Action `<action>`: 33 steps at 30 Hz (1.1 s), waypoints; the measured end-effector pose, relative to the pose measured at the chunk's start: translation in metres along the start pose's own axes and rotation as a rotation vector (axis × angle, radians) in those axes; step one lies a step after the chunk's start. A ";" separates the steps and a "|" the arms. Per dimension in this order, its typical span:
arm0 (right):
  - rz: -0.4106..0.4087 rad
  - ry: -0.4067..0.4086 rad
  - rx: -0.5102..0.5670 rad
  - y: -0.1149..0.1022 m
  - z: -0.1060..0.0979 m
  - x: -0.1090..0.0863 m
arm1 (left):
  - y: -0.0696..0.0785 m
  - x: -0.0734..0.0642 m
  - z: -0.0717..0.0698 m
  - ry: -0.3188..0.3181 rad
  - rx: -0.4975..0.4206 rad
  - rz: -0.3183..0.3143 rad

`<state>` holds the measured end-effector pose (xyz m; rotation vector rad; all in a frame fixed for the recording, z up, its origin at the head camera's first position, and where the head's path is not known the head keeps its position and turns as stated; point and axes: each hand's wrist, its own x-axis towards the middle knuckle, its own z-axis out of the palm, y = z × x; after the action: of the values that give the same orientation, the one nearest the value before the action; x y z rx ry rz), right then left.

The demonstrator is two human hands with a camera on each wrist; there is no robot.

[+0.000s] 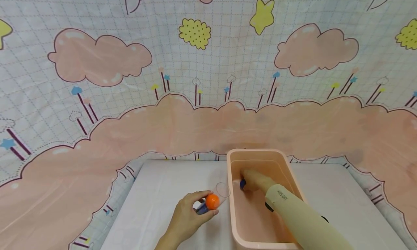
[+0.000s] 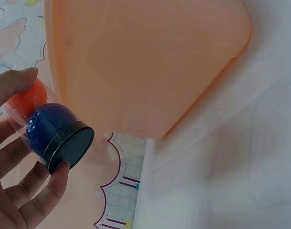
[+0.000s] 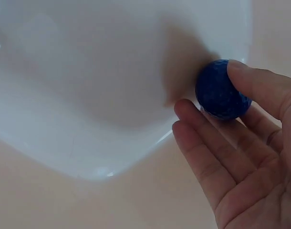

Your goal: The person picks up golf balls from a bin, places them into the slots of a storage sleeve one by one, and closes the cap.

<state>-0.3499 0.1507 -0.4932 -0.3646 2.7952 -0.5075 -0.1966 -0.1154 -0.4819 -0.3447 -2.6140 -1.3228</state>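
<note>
My left hand (image 1: pixel 187 215) grips a clear tube (image 1: pixel 223 189) beside the bin's left wall, its open end tilted up and toward the bin. Inside the tube are an orange ball (image 1: pixel 212 201) and, below it, a dark blue ball (image 2: pixel 50 125). A dark round cap (image 2: pixel 73 149) closes the tube's lower end, with a fingertip against its edge. Down inside the peach bin (image 1: pixel 249 223), my right hand (image 1: pixel 255 180) pinches another blue ball (image 3: pixel 222 90) between thumb and fingers, near the bin's far left part. The other fingers of that hand are extended.
The bin stands on a white table (image 1: pixel 156 199), and its rim rises between my two hands. A patterned cloth (image 1: pixel 202 130) with clouds and stars hangs behind the table. My right forearm, in a pale sleeve (image 1: pixel 303 217), crosses the bin's right wall and hides part of the inside.
</note>
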 end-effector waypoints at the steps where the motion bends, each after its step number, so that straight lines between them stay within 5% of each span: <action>1: -0.009 0.001 -0.001 0.000 0.000 -0.001 | 0.000 0.000 0.000 0.001 -0.002 0.001; 4: -0.032 -0.010 -0.004 0.000 -0.002 -0.004 | 0.001 -0.002 0.000 0.003 -0.005 0.002; 11: 0.056 -0.021 0.036 0.002 -0.010 -0.013 | 0.003 -0.005 0.002 0.007 -0.006 0.016; 17: -0.093 -0.041 -0.025 0.005 -0.016 -0.014 | 0.005 -0.007 0.002 0.016 0.018 0.022; 24: -0.102 -0.030 -0.026 0.004 -0.025 -0.018 | 0.007 -0.010 0.002 0.019 0.027 0.018; 33: -0.249 -0.015 0.038 -0.001 -0.043 -0.034 | 0.007 -0.011 0.002 0.014 0.027 0.019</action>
<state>-0.3315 0.1725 -0.4465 -0.7101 2.7356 -0.6079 -0.1841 -0.1109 -0.4802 -0.3538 -2.6079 -1.2787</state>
